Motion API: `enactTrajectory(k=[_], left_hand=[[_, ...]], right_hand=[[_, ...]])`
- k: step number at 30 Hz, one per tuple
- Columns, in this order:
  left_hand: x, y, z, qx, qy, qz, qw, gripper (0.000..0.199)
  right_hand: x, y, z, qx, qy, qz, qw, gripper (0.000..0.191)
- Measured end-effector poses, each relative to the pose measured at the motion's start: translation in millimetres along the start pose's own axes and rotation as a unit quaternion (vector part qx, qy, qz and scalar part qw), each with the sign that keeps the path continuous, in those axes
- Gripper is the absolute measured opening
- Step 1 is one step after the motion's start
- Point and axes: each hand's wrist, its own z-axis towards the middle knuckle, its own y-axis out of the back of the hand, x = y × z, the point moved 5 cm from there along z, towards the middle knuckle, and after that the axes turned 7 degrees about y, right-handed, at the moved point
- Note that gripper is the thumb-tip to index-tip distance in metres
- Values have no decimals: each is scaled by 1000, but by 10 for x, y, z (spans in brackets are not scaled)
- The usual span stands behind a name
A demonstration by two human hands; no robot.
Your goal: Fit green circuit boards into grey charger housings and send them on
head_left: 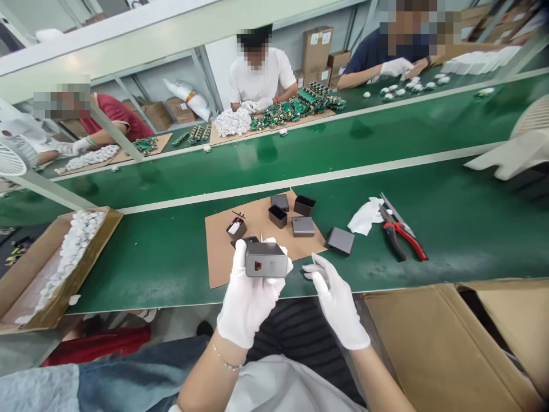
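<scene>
My left hand, in a white glove, grips a dark grey plastic housing above the table's near edge. One end of the housing faces me and shows a small rectangular port cutout. To its right, my gloved right hand hovers with fingers apart and loosely bent, apparently holding nothing. Behind both hands lies a cardboard sheet. On it are grey box-shaped cases, open black shells and a shell with white and wire-like parts inside. Another grey case sits beside the sheet, nearest my right hand.
Red-handled pliers, metal tweezers and a crumpled white cloth lie to the right. A carton of white parts stands left; cardboard boxes are at lower right. Co-workers sit across the green conveyor with circuit boards.
</scene>
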Motion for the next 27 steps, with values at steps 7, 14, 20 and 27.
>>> enactTrajectory(k=[7, 14, 20, 27], left_hand=[[-45, 84, 29, -9, -36, 74, 997, 47], [-1327, 913, -511, -324, -552, 475, 604, 60], [-1482, 1608, -174, -363, -406, 695, 470, 45], [-1442, 1815, -184, -393, -421, 683, 449, 50]], right_hand=[[-69, 25, 7, -7, 14, -52, 999, 37], [-223, 40, 44, -30, 158, -204, 966, 26], [-233, 16, 19, -80, 194, -267, 940, 21], [-235, 8, 13, -91, 219, -281, 930, 18]])
